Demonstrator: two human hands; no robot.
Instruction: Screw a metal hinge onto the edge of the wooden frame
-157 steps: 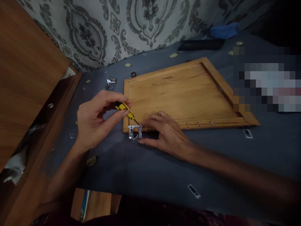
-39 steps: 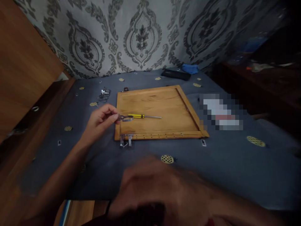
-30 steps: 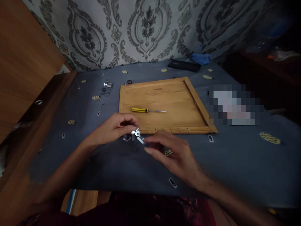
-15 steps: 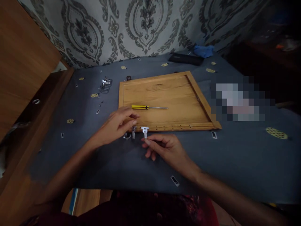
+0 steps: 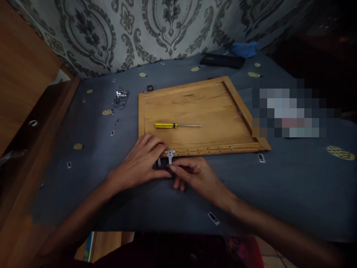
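Observation:
A wooden framed panel [image 5: 200, 108] lies flat on the cloth-covered table, small dark holes dotted along its near rail. My right hand [image 5: 198, 171] pinches the lower end of a small T-shaped metal bracket [image 5: 170, 156], whose wide end sits at that rail. Close on the left, my left hand [image 5: 142, 160] spreads over the panel's near left corner, thumb stretched toward the bracket and fingers resting near the rail. Another metal piece [image 5: 159, 162] shows partly between the left thumb and fingers. A yellow-and-black screwdriver [image 5: 177, 125] rests on the panel, pointing right.
To the left of the panel is a small heap of metal brackets [image 5: 121, 96], with tiny dark screws [image 5: 116, 123] nearer me. A black case [image 5: 222, 61] and a blue cloth [image 5: 244, 49] lie at the back. A blurred-out patch [image 5: 290, 111] covers something at right.
My left hand has moved down and right, its thumb now reaching toward the bracket. The right hand keeps its pinch on the bracket, which has barely shifted. The view has tilted slightly.

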